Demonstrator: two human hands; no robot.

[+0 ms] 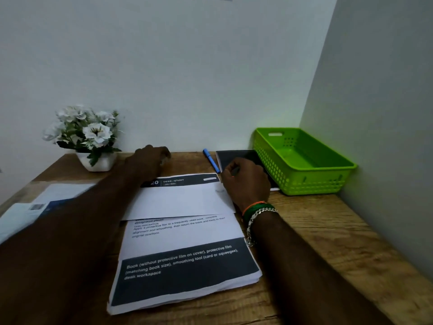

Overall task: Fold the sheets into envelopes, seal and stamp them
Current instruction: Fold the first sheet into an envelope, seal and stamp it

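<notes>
the stack of printed sheets [185, 261] is sitting mid worktop [328, 242] with its top sheet [180, 200] folded over, the right hand [246, 181] is curling its grip on that sheet's right edge, and the left hand [152, 160] is reaching far back, grip unclear.

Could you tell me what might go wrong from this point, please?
1. The left hand reaches far back beside the white pot of white flowers; a careless sweep could tip it.
2. The folded white sheet lies loose on the paper stack and may spring open or slide.
3. The right hand could nudge the blue pen.
</notes>
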